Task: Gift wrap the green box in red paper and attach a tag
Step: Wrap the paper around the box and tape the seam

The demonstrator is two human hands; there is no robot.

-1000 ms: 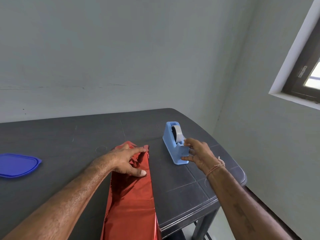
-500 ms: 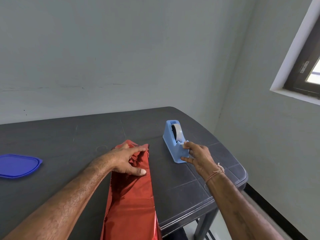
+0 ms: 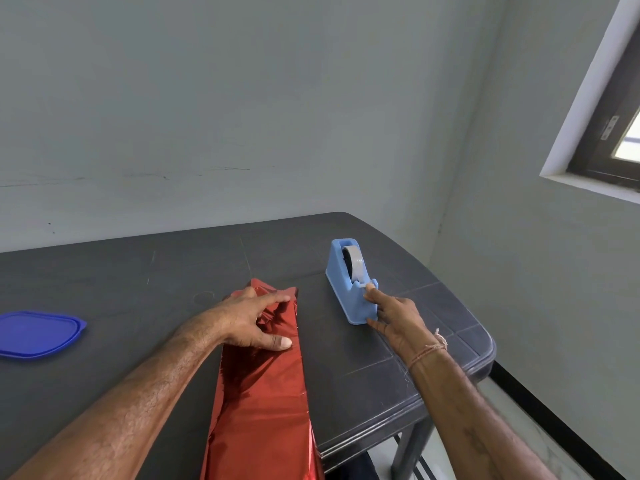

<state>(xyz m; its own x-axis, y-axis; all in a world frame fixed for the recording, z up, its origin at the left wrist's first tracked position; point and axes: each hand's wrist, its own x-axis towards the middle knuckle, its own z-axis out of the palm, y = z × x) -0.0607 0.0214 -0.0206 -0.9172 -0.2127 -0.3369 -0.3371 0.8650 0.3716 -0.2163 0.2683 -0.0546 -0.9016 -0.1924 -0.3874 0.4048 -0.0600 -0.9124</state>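
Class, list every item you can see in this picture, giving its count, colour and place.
red paper: 1, shiny red, long bundle on the table's middle
tape dispenser: 1, light blue, right of the paper
tape roll: 1, grey, in the dispenser
lid: 1, dark blue, table's far left
table: 1, dark grey, against the wall
window: 1, dark frame, upper right
thread bracelet: 1, reddish, right wrist
left hand: 1, pressing the paper's far end
right hand: 1, index finger touching the dispenser's front
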